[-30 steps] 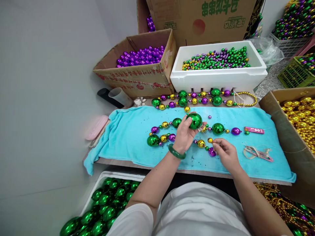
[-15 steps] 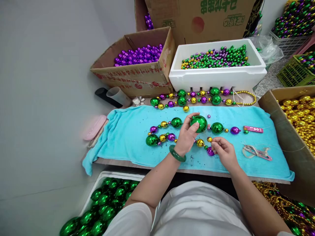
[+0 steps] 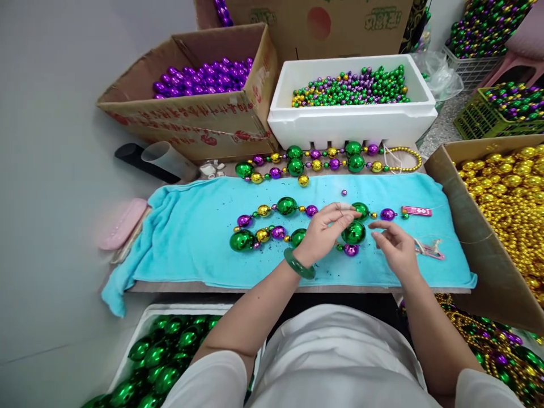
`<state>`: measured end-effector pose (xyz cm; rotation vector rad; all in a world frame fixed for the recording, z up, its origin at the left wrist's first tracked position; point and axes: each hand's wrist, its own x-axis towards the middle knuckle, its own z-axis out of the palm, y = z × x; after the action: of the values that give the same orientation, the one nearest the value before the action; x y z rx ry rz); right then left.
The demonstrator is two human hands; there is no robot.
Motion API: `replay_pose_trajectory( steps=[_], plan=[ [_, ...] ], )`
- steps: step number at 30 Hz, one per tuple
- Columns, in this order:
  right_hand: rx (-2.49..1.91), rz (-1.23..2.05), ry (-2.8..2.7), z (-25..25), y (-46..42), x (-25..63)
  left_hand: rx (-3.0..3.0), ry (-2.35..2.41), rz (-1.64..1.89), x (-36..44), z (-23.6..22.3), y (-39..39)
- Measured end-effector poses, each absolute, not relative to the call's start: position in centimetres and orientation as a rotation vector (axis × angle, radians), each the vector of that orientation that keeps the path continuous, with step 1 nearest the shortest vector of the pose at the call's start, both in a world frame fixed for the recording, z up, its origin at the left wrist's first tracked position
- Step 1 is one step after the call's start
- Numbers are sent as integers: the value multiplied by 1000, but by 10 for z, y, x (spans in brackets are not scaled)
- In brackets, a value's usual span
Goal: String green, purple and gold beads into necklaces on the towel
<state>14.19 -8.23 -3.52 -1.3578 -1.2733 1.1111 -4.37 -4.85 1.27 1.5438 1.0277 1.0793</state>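
My left hand, with a green bangle at the wrist, is over the bead strand with its fingers stretched out to the right. Just past its fingertips a large green bead rests in the lower row, beside a purple bead. My right hand hovers right of that bead, thumb and forefinger apart, seemingly with nothing between them. The strand's upper row runs from a green bead behind my left hand to a purple bead. Part of both rows is hidden by the left hand.
A turquoise towel covers the table. Behind it lie a finished-looking bead necklace, a white foam box of small beads and a carton of purple beads. Gold beads fill a box at right; green ones sit below left.
The large green bead has gone from my left hand down to the lower row. My right hand has moved off the small gold and purple beads, its fingers parting. The view has shifted right.
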Motion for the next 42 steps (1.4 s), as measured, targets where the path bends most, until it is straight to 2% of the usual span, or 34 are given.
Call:
replay_pose_trajectory(
  steps=[5,11,16,21,27,37,42],
  plan=[
    [-1116,1142,-1349,-20,-79,143,1843,979,1100,-13,26,-63],
    [-1169,1154,-1365,-29,-78,141,1726,852,1192,-7,29,-60],
    [-1129,1179,-1171,-22,-80,145,1716,863,896,-18,4,-55],
    [-1050,1253,-900,-19,-80,151,2034,1249,557,-25,-30,-67],
    [-1053,1263,-712,-26,-73,156,2431,1472,198,-38,-26,-85],
    [-1062,1394,-565,-51,-71,137,2372,1615,139,-68,-34,-95],
    [-1081,1265,-443,-53,-64,159,2501,1799,-2,-80,-32,-112]
  ],
)
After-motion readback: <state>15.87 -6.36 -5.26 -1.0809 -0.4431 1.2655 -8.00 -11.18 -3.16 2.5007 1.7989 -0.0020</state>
